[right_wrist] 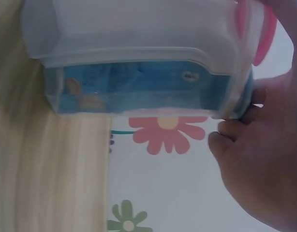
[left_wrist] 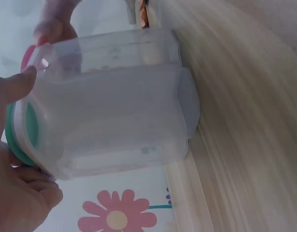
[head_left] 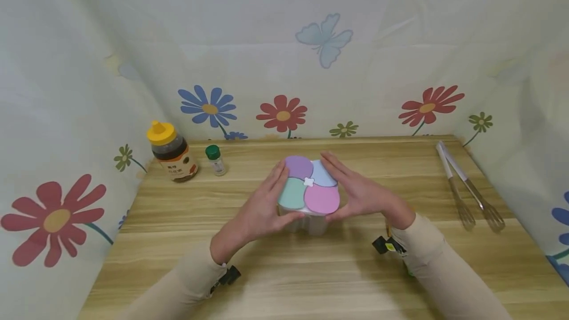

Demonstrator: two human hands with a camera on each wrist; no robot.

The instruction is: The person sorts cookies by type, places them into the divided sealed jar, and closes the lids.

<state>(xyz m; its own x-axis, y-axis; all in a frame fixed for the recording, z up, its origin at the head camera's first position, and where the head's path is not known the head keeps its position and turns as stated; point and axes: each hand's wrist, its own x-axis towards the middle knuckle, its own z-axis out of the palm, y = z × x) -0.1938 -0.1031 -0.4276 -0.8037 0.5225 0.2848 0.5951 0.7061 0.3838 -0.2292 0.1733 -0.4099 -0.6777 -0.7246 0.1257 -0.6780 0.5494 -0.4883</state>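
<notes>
i see both hands clamped on the four-lidded clear container [head_left: 308,189] from opposite sides: my left hand [head_left: 262,206] with fingers along the purple and green lids, thumb at the near wall; my right hand [head_left: 362,194] mirroring it by the blue and pink lids. the container stands upright on the table [head_left: 311,270], directly between the hands, equally near each. honey bottle [head_left: 172,152] and small spice jar [head_left: 215,160] sit far left of the left hand; two whisks [head_left: 471,196] well right of the right hand.

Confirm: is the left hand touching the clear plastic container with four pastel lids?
Touching. In the head view the left hand wraps the clear plastic container, its fingers lying against the lids; the left wrist view shows the same.
</notes>
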